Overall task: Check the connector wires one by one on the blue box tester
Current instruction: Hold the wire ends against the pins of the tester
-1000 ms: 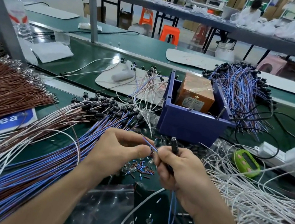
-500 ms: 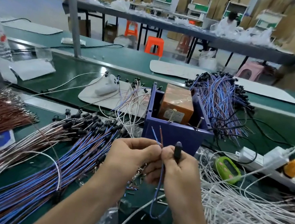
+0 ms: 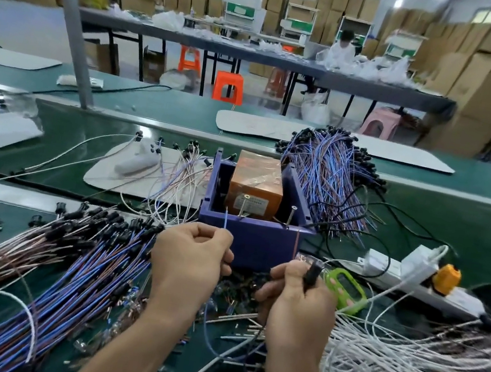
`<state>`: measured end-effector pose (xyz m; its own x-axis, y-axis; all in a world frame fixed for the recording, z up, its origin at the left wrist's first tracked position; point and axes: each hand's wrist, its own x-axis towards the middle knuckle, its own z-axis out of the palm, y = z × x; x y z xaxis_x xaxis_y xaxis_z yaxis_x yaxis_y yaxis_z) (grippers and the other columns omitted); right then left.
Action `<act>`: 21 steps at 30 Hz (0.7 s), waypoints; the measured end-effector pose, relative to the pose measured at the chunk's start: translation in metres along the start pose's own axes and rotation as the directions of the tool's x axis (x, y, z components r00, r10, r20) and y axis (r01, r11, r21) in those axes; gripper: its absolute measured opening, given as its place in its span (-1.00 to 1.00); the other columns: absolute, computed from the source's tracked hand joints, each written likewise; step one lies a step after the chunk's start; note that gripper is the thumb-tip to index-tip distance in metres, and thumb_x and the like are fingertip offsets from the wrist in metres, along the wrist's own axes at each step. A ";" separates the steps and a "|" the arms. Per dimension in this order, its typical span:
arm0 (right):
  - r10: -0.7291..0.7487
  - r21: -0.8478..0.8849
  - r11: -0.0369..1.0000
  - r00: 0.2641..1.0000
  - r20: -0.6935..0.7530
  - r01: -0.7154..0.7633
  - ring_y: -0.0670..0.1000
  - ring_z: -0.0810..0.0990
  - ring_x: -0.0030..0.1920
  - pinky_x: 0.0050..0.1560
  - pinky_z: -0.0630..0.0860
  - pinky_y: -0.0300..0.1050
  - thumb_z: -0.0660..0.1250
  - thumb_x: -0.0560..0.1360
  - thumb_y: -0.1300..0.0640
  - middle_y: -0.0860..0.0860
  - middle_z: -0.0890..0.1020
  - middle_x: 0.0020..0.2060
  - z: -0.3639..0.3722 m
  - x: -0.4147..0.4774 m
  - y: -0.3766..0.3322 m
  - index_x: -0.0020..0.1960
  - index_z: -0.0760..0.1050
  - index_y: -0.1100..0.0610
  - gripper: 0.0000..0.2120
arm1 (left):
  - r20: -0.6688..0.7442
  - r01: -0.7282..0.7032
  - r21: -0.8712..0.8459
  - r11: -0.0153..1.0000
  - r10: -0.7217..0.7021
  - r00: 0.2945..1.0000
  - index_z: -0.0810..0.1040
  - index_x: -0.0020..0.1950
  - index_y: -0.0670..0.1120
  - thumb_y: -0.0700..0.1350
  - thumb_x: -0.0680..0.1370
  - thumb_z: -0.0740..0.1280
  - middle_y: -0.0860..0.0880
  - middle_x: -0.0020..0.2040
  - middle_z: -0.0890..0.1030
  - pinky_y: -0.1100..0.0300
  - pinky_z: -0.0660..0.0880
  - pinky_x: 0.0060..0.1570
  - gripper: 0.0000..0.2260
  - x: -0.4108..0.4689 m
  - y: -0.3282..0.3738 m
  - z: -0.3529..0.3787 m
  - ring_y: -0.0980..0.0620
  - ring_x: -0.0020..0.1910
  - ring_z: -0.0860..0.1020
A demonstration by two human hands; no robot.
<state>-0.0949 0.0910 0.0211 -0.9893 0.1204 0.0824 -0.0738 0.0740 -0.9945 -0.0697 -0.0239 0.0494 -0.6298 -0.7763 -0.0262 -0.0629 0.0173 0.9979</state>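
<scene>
Head view: your left hand point(image 3: 190, 261) pinches the blue lead point(image 3: 225, 220), bare end pointing up, just in front of the blue box tester point(image 3: 255, 243). Your right hand point(image 3: 298, 308) is curled round the black connector point(image 3: 311, 271) and pinches the brown lead point(image 3: 296, 244), tip also up. The leads are held apart, probably so each lands on its own metal pin point(image 3: 290, 216) at the box's near rim. Neither tip touches a pin yet. The tester sits mid-desk point(image 3: 459, 230), straight ahead of you, with an orange block point(image 3: 255, 187) inside. A pile of blue-brown wires point(image 3: 86, 259) lies at your left, near your hand, likely the feed stock. Another bundle point(image 3: 328, 174) sits behind the box on the right, likely the done ones. My read: one wire is mid-check and contact is not made.
</scene>
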 end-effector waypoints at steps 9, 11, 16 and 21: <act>-0.008 -0.035 0.999 1.000 -0.001 0.008 0.01 0.53 -0.54 -0.24 0.56 0.11 0.14 0.69 -0.05 0.05 0.64 -0.50 -0.009 0.008 0.001 -0.27 0.56 0.07 -0.56 | 0.085 -0.062 -0.005 0.998 0.062 0.994 0.66 -0.34 -0.09 -0.24 0.50 0.46 -0.05 -0.44 0.66 0.32 0.45 -0.53 -0.79 -0.002 -0.003 0.004 0.08 -0.56 0.56; -0.002 -0.026 1.000 1.000 0.000 0.002 0.00 0.52 -0.53 -0.24 0.55 0.10 0.15 0.69 -0.03 0.06 0.64 -0.50 -0.009 0.009 0.001 -0.27 0.56 0.07 -0.57 | 0.095 -0.054 -0.015 0.998 0.055 0.994 0.66 -0.34 -0.10 -0.24 0.50 0.46 -0.06 -0.44 0.66 0.32 0.45 -0.53 -0.79 -0.002 -0.004 0.004 0.08 -0.56 0.55; 0.006 -0.027 1.000 1.000 0.003 -0.006 0.07 0.52 -0.50 -0.23 0.50 0.08 0.16 0.70 -0.04 0.06 0.64 -0.50 -0.009 0.011 0.004 -0.27 0.56 0.08 -0.56 | 0.115 -0.034 -0.022 0.999 0.036 0.993 0.66 -0.33 -0.12 -0.24 0.48 0.44 -0.07 -0.44 0.66 0.27 0.47 -0.51 -0.82 -0.002 -0.006 0.005 0.06 -0.56 0.54; -0.032 -0.037 0.999 0.999 0.029 0.033 0.04 0.52 -0.50 -0.25 0.45 0.02 0.16 0.69 -0.06 0.04 0.65 -0.48 -0.010 0.011 0.005 -0.22 0.59 -0.02 -0.62 | 0.121 -0.046 -0.010 0.999 0.047 0.992 0.66 -0.34 -0.10 -0.24 0.48 0.44 -0.06 -0.43 0.67 0.29 0.47 -0.51 -0.81 -0.002 -0.007 0.005 0.07 -0.56 0.56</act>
<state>-0.1055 0.1022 0.0176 -0.9897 0.0894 0.1118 -0.1013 0.1142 -0.9883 -0.0721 -0.0192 0.0418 -0.7211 -0.6927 0.0132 -0.0261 0.0463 0.9986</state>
